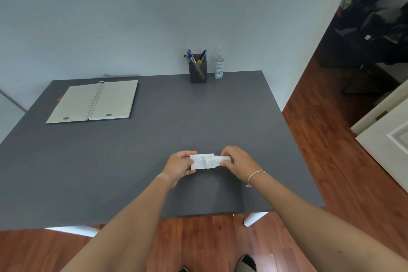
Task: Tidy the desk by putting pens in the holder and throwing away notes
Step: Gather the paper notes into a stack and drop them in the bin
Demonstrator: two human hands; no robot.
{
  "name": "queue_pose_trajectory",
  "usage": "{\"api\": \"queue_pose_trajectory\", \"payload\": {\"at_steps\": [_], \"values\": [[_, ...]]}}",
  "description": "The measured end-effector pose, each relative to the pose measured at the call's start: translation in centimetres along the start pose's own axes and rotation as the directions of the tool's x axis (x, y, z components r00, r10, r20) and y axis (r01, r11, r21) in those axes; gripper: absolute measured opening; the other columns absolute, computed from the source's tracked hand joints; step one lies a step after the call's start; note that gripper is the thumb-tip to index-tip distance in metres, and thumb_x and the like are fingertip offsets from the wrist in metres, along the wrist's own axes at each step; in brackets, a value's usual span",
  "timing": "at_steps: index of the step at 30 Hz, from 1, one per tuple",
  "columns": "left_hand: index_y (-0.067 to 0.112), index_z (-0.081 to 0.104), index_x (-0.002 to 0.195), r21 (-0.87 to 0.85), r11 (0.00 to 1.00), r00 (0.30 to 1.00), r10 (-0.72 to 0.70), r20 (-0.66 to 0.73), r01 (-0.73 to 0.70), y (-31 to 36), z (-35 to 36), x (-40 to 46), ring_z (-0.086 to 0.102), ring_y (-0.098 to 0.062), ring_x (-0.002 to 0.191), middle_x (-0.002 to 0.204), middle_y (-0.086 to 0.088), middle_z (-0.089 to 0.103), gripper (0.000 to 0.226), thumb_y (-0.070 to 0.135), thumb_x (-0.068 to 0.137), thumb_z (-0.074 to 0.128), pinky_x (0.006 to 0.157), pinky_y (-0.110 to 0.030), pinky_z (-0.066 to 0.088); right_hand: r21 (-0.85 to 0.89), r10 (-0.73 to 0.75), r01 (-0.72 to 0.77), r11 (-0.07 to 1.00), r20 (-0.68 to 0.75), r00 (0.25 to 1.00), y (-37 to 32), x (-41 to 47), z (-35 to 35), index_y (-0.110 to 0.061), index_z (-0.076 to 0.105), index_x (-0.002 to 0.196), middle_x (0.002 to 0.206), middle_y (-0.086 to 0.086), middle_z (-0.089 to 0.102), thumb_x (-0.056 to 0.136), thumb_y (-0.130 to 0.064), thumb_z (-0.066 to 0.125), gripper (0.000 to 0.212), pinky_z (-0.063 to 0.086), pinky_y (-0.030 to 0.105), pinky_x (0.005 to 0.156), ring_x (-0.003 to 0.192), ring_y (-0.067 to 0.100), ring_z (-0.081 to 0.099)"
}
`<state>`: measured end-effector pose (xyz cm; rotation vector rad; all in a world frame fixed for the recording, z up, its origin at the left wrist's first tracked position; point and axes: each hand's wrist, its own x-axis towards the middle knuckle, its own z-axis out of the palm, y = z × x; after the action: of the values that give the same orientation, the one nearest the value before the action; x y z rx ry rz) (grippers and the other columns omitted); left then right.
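Small white lined paper notes (204, 161) are held just above the grey desk (154, 139) near its front edge. My left hand (180, 166) pinches their left end and my right hand (237, 164) pinches the right end, where a smaller note overlaps the larger one. At the back of the desk stands a dark square pen holder (198, 71) with several pens (194, 57) sticking out of it. No loose pens show on the desk.
An open spiral notebook (92, 101) lies at the back left. A clear hand sanitizer bottle (219, 66) stands right of the holder. Wooden floor (331, 139) runs along the right, with a dark doorway and a white door (388, 134) beyond.
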<state>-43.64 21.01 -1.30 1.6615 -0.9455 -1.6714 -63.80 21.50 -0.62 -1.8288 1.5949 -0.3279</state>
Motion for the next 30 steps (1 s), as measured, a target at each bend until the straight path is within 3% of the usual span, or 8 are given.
{"api": "queue_pose_trajectory", "payload": {"at_steps": [4,15,30], "values": [[0.012,0.057,0.108,-0.017,1.0,0.997,-0.008,0.082,0.01,0.6,0.7,-0.3,0.061,-0.015,0.081,0.096,-0.005,0.063,0.026,-0.003,0.091,0.043,0.076,-0.026,0.051,0.01,0.004,-0.004,1.0,-0.012,1.0,-0.8,0.7,0.4,-0.01,0.054,0.105,0.097,0.0,0.047,0.087,-0.017,0.057,0.02,0.034,0.024,0.078,0.087,0.017,0.045],[0.014,0.057,0.113,-0.162,0.986,0.989,-0.009,0.147,0.033,1.2,0.6,-0.3,0.064,-0.019,0.089,0.1,-0.005,0.066,0.026,0.002,0.092,0.047,0.086,-0.029,0.051,0.138,0.078,-0.069,0.988,-0.063,0.995,-1.7,1.1,1.2,-0.011,0.054,0.108,0.111,0.006,0.052,0.083,-0.013,0.063,0.027,0.035,0.023,0.08,0.091,0.016,0.045],[0.014,0.061,0.115,-0.192,0.981,0.987,0.023,0.16,0.008,1.9,-0.8,0.0,0.063,-0.022,0.094,0.107,-0.011,0.065,0.027,0.006,0.091,0.052,0.081,-0.028,0.054,0.213,0.107,-0.086,0.973,-0.087,0.99,-3.1,2.0,1.6,-0.012,0.054,0.11,0.115,0.006,0.052,0.08,-0.01,0.064,0.031,0.036,0.023,0.083,0.097,0.016,0.046]]}}
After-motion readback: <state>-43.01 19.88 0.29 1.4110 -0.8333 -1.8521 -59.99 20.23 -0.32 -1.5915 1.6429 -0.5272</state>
